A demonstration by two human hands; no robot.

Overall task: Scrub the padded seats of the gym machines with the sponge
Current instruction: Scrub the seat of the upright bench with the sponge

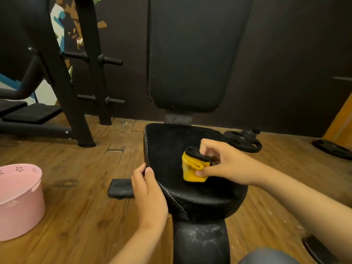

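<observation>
Here, the right hand (224, 162) is gripping the sponge (194, 169), a yellow block with a black scrubbing layer on top. The thumb is pressing against the near yellow face while the other fingers are curling over the far side, and the sponge is creasing under the squeeze. Its lower edge is sitting on the padded seat (171, 147), in the seat's right half; how hard it is pressing down cannot be told.

Just left of that grip and nearer the camera, the left hand (150, 193) is holding the seat's left edge, with the thumb lying on the top surface and the fingers wrapping over the stitched rim. The seat surface around the sponge is looking dusty and speckled.

Beyond the held sponge, the upright back pad (190, 54) is rising above the seat. Below both hands, the seat post (200, 242) is showing pale smears.

Left of the left hand, a folded dark cloth (121, 188) is lying on the wooden floor (76, 216), and farther left a pink tub (19, 202) is standing at the frame's edge. Right of the gripping hand and a little beyond it, a weight plate (233, 142) is lying flat on the floor. Far to the left, beyond both hands, a black rack (83, 73) is standing.
</observation>
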